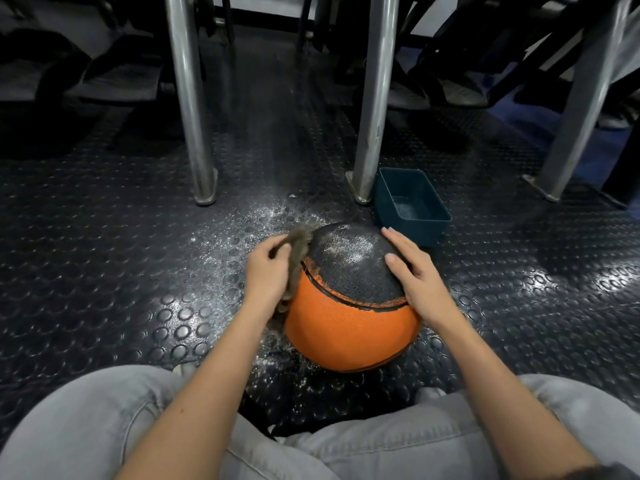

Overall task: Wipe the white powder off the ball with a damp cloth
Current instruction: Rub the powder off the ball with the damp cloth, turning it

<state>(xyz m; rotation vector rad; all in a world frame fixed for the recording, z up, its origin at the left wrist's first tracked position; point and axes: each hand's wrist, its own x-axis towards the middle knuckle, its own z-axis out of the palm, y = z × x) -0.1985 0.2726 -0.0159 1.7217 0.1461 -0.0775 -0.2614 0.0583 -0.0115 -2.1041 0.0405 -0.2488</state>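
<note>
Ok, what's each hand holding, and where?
Left hand grips the cloth by its upper part, against the ball. Right hand rests flat on it, holding nothing.

This looks like a public seating hall or gym rather than a home. Black studded rubber floor (104,271) spreads under the left hand (268,271)'s grip on the cloth (298,247). Beyond the grip stand steel legs (188,98) on floor plates and rows of dark seats (114,81).

Ball (349,306) on floor (104,271), tub (412,206) behind it, cloth (296,268) at its left.
</note>
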